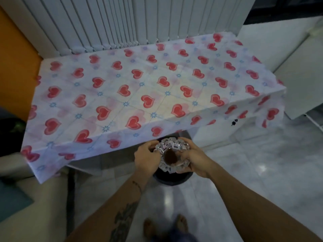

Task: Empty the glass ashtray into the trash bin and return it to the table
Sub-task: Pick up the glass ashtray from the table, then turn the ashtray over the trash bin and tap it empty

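glass ashtray (172, 155) held low in the centre of the frame, just below the near edge of the table (122, 95), directly above the dark trash bin (172, 179). gripped from both sides: left hand (146, 158) curled around the left rim, right hand (194, 159) wrapped around the right and lower rim, fingers (184, 140) reaching over the top edge. both hands closed on the glass. dark brown patch visible near the middle of the ashtray (ash or residue, cannot tell which). tilt of the ashtray hard to judge through the blur.

only the round black rim of the bin visible, beneath the hands, standing on the pale glossy floor (244, 172) partly under the table's overhang. table covered by a white cloth with red hearts and small blue flowers, filling the middle of the frame. white vertical blinds (122, 20) across the top, orange wall (15, 58) at upper left, white cabinet (300, 81) at right. bare feet (181, 223) at the bottom centre, tattooed left forearm (122, 217) rising from lower left.
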Demonstrator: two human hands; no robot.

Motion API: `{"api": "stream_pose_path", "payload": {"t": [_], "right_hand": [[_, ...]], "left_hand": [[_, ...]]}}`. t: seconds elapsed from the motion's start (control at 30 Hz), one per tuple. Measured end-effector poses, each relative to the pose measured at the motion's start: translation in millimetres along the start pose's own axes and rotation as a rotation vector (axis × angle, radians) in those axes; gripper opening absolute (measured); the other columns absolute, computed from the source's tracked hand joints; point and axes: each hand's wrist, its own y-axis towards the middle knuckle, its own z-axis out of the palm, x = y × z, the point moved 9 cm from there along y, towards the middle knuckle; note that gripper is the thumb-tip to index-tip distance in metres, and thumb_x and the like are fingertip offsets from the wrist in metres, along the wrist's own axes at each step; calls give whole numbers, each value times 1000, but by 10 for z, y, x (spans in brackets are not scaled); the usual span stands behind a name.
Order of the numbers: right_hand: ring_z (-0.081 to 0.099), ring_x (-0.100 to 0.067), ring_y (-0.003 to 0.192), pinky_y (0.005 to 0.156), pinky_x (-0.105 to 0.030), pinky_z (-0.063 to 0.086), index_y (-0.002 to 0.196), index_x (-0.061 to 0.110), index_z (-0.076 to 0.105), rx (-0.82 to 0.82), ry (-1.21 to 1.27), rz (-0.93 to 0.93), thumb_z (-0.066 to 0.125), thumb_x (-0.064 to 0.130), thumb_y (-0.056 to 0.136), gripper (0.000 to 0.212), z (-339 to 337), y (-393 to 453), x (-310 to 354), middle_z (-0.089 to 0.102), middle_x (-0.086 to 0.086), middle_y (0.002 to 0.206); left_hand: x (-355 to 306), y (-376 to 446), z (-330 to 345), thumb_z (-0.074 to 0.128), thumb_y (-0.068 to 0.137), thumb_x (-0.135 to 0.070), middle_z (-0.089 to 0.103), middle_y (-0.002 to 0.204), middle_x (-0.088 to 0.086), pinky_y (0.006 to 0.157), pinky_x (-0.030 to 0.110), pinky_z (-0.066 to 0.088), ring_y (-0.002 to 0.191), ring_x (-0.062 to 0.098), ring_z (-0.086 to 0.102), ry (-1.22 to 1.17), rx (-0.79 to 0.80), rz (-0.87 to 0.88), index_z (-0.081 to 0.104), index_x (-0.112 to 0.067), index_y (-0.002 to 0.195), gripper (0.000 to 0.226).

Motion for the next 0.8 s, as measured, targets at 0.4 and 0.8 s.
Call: {"api": "stream_pose_path", "payload": {"t": [0.4,0.8], "right_hand": [[66,-38,109,66,-45,60,131,35,54,125,169,44,42,-13,84,68,-298,1582,-1478,67,-12,126],[73,-36,90,61,-45,59,131,30,47,-17,239,-103,57,4,67,70,-589,3039,-2696,64,-13,123]], "left_hand": [[1626,947,1065,67,82,-12,73,99,-10,80,23,49,94,9,67,-64,4,-101,74,-26,109,31],[2974,1986,1769,62,81,-19,62,121,8,102,50,44,117,31,54,278,-336,232,61,-17,126,45]]}}
